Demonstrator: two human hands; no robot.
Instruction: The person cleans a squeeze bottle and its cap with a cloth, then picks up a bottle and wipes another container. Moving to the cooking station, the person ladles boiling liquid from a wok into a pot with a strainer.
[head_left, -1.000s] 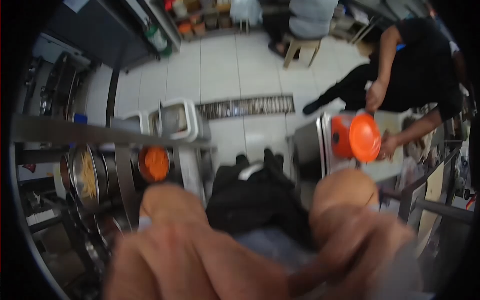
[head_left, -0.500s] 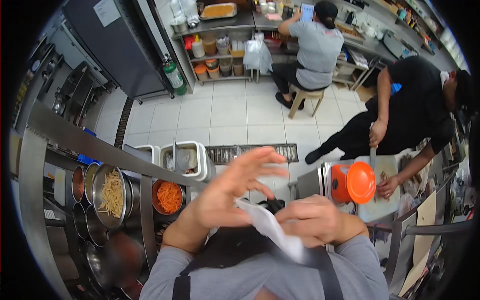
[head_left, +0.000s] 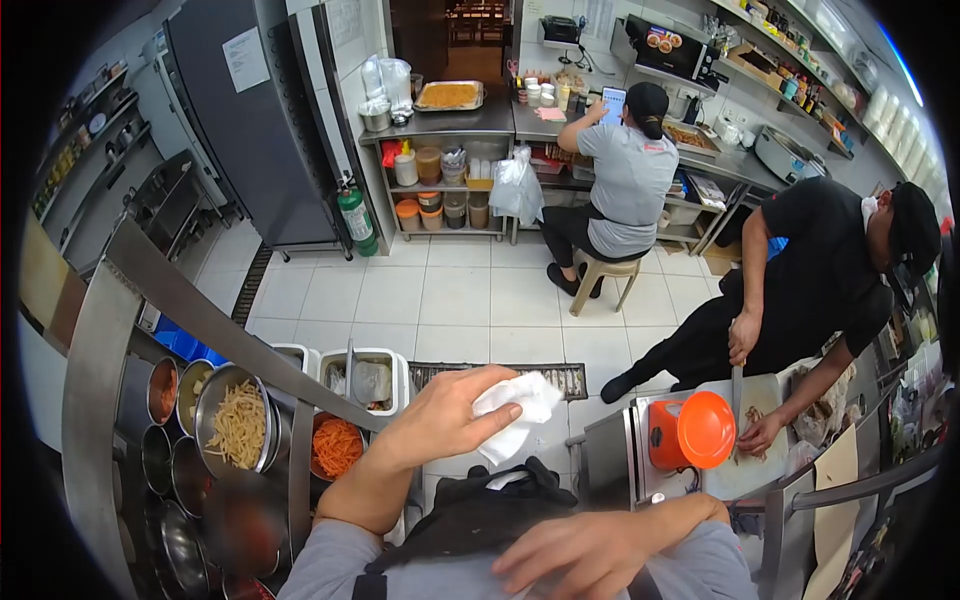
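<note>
A crumpled white paper napkin (head_left: 520,410) is pinched between the thumb and fingers of my left hand (head_left: 447,415), held out in front of my body. My right hand (head_left: 580,552) lies low over my chest beside the dark apron (head_left: 470,530). Its fingers are apart, slightly blurred, with nothing in them. Closest to my left arm is a bowl of shredded carrot (head_left: 337,446). A bowl of pale cut strips (head_left: 238,425) stands farther left.
Metal rack bars (head_left: 235,315) run along my left. At right, an orange scale (head_left: 690,430) stands near a co-worker (head_left: 825,270) cutting food on a board (head_left: 765,475). Another person (head_left: 630,180) sits on a stool (head_left: 603,275) holding a phone. White bins (head_left: 400,385) stand ahead.
My right hand has let go of the napkin and dropped to my chest. My left hand keeps the napkin, now bunched up. The view has tilted upward.
</note>
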